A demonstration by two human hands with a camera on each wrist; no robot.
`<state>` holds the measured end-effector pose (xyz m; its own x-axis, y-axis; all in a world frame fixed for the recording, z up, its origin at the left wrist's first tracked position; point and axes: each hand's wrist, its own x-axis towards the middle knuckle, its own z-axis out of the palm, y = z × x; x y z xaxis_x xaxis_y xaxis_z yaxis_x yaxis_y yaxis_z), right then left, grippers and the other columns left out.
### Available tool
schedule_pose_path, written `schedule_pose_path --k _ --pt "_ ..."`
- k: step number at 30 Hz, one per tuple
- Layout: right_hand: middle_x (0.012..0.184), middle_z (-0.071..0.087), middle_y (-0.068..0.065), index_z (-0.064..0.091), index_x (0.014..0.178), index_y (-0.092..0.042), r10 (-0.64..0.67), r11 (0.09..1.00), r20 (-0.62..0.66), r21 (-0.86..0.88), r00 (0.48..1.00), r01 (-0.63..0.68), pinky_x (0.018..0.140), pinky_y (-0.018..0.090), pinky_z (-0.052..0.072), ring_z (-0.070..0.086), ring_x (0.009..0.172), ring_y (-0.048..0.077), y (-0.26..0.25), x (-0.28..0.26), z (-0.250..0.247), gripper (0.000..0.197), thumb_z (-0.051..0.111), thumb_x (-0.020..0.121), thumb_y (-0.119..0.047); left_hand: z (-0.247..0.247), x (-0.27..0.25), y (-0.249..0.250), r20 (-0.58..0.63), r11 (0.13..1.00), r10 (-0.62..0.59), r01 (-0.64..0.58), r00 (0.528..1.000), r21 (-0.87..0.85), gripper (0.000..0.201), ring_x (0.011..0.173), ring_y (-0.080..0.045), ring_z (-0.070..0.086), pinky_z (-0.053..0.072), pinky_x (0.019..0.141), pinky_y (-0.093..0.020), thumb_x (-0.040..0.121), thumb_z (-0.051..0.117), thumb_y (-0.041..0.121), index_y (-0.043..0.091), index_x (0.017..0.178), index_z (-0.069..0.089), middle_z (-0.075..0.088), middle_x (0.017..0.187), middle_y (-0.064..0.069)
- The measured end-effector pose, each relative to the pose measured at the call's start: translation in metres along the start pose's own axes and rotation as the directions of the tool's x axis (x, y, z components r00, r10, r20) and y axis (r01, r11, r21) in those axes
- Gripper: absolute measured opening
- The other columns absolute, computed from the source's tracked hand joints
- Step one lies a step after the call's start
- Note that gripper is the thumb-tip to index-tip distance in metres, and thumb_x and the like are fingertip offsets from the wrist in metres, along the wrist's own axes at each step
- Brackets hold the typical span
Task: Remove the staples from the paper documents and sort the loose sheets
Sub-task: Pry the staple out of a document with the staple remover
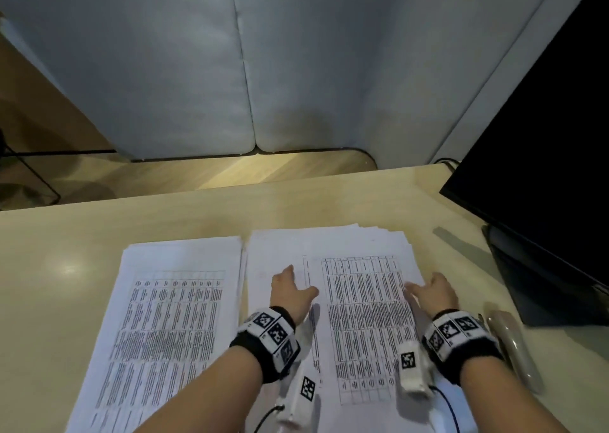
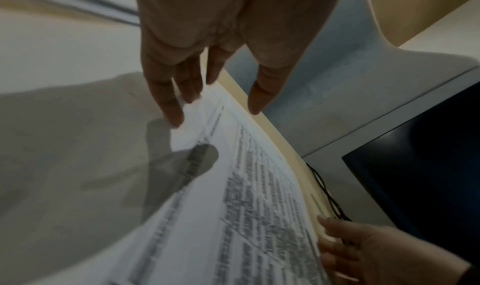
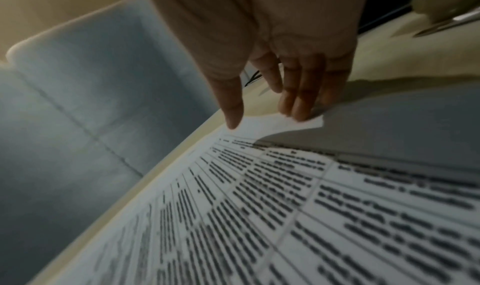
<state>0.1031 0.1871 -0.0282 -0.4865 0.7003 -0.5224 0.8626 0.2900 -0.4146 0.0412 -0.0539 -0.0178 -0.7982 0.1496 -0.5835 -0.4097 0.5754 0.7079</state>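
Two piles of printed table sheets lie side by side on the desk: a left pile [image 1: 171,317] and a fanned right pile [image 1: 333,287]. The top printed sheet [image 1: 362,320] of the right pile lies between my hands. My left hand [image 1: 290,287] rests flat on the blank paper at that sheet's left edge, fingers straight [image 2: 168,108]. My right hand [image 1: 428,292] touches the sheet's right edge with straight fingers [image 3: 298,106], thumb spread [image 3: 233,113]. A pale stapler-like tool [image 1: 514,347] lies on the desk right of my right wrist. No staple is visible.
A black monitor [image 1: 543,169] stands at the right, its base [image 1: 534,277] close to the right pile. Grey padded panels [image 1: 230,70] rise behind the desk's far edge [image 1: 230,195]. Bare desk [image 1: 49,284] shows left of the piles. A dark cable [image 2: 324,189] runs by the monitor.
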Motion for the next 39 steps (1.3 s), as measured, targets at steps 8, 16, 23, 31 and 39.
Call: schedule_pose_path --k 8,16,23,31,39 --pt "0.133 0.038 0.015 0.048 0.133 -0.016 -0.086 0.975 -0.011 -0.207 0.996 0.082 0.102 0.041 0.039 0.038 0.122 0.033 0.011 -0.002 -0.003 0.066 0.073 0.076 -0.038 0.023 0.004 0.016 -0.117 0.931 -0.122 0.155 0.986 0.330 0.065 0.132 -0.031 0.026 0.034 0.101 -0.038 0.081 0.061 0.037 0.013 0.137 0.038 0.028 0.145 -0.016" --pt "0.126 0.042 0.018 0.041 0.129 -0.010 -0.105 0.968 -0.023 -0.230 0.994 0.096 0.099 0.038 0.040 0.046 0.116 0.035 0.007 -0.002 0.005 0.079 0.082 0.068 -0.037 0.032 0.003 0.030 -0.242 0.964 -0.224 0.251 0.944 0.085 0.100 0.132 -0.036 0.029 0.033 0.106 -0.041 0.073 0.074 0.030 0.008 0.146 0.009 0.014 0.147 -0.017" --pt "0.124 0.046 0.015 0.046 0.127 -0.015 -0.142 0.984 0.003 -0.109 0.990 0.141 0.101 0.040 0.040 0.046 0.116 0.033 0.013 0.011 -0.007 0.071 0.080 0.068 -0.035 0.019 -0.008 0.018 -0.093 0.983 0.090 -0.103 0.992 -0.151 0.028 0.093 -0.018 0.064 0.053 0.083 -0.029 0.083 0.065 0.009 0.012 0.110 0.060 0.066 0.113 -0.010" --pt "0.075 0.072 -0.009 0.063 0.089 -0.010 -0.364 0.607 -0.164 0.705 0.917 0.367 0.082 0.027 0.053 0.064 0.071 -0.004 -0.007 0.001 -0.044 0.017 0.057 0.087 0.006 0.001 -0.017 0.008 -0.056 0.880 0.116 -0.128 0.992 -0.458 0.022 0.089 -0.024 0.068 0.055 0.062 -0.020 0.081 0.065 -0.001 0.015 0.096 0.062 0.072 0.092 -0.003" --pt "0.063 0.065 -0.013 0.062 0.074 -0.011 -0.531 0.523 -0.144 0.719 0.835 0.457 0.062 0.011 0.048 0.057 0.062 -0.003 -0.012 -0.020 -0.050 0.022 0.056 0.087 0.006 0.004 -0.030 0.054 -0.376 0.859 0.497 -0.383 0.782 0.339 0.105 0.142 -0.021 0.007 0.010 0.113 -0.043 0.070 0.078 0.024 0.034 0.146 0.006 0.007 0.155 -0.001"
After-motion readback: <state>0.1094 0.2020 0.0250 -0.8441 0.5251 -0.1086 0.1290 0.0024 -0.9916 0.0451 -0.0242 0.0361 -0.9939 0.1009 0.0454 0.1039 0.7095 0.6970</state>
